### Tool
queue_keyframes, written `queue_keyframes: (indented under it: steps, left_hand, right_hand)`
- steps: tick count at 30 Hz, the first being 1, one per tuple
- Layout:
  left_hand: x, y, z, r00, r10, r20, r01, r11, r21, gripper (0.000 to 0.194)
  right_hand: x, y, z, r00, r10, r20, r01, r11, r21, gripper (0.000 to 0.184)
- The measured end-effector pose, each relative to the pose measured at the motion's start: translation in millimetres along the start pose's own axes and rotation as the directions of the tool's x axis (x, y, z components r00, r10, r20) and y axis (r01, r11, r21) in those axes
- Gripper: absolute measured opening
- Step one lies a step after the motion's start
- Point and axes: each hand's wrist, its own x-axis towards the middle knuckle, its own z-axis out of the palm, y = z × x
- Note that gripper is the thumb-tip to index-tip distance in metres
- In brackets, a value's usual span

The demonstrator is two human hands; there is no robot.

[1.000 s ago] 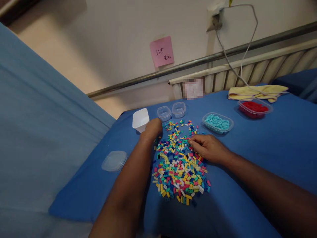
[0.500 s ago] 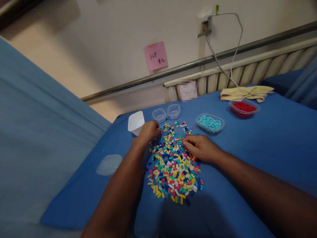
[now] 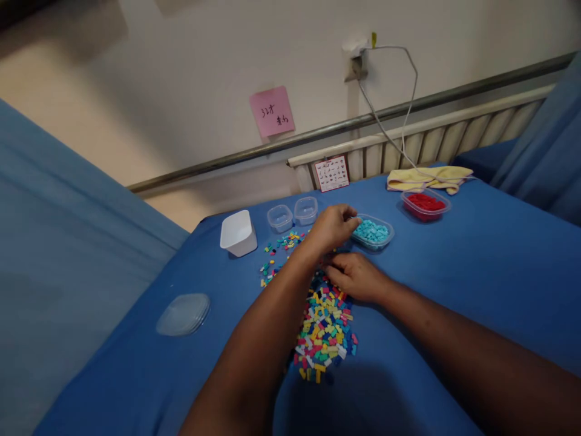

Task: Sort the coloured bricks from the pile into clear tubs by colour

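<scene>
Four clear tubs [image 3: 279, 219]: two small ones, one holding turquoise pieces [image 3: 373, 231], one holding red pieces [image 3: 425, 202]. One white box [image 3: 238, 234], one stack of lids [image 3: 183, 315], its lids too blurred to count. One yellow cloth [image 3: 420, 178], one pink note [image 3: 272, 111], one printed card [image 3: 332, 174], one socket [image 3: 356, 64], one metal rail [image 3: 227, 160]. Two hands [image 3: 334, 229]. Loose bricks [image 3: 320, 345]: dozens, partly covered, too many to count exactly

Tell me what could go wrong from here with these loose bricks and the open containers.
The left hand is at the edge of the open container of turquoise pieces; a knock might tip it and spill them.
The left forearm passes over the loose bricks, so it could sweep some aside if lowered.
The right hand sits close by; the hands might bump.
</scene>
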Motion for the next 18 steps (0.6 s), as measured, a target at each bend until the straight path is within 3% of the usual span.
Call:
queue_keyframes:
  steps: [2,5,7,11,15,18]
  left_hand:
    - [-3,-17,-19.5,0.998,-0.050,-0.043,0.052,0.998,0.039,0.026]
    - [-20,-53,-54.1,0.985,-0.142,-0.092,0.163,0.948,0.275,0.031]
    - [-37,-75,-67.9,0.986,-0.166,-0.026,0.161,0.892,0.423,0.038]
    - [-77,-103,-67.6,0.957,-0.198,0.211,0.068,0.863,0.501,0.061]
    - [-113,-104,-65.5,0.919,-0.296,0.259,0.128,0.847,0.516,0.080]
    - [-135,-96,-73.1,0.908,-0.312,0.279,0.129,0.843,0.523,0.082]
  right_hand:
    - [-1,-1,0,1.000,0.016,0.005,-0.016,1.000,0.015,0.027]
    - [-2,-1,1,1.000,0.008,0.021,-0.008,1.000,0.017,0.024]
    - [-2,0,2,1.000,0.004,0.024,-0.004,1.000,0.008,0.025]
    - [-1,1,3,1.000,0.008,0.014,-0.008,1.000,-0.011,0.026]
    - [-3,1,3,1.000,-0.008,0.008,0.008,1.000,-0.018,0.029]
    - [-5,-1,3,1.000,-0.017,-0.002,0.017,1.000,-0.008,0.031]
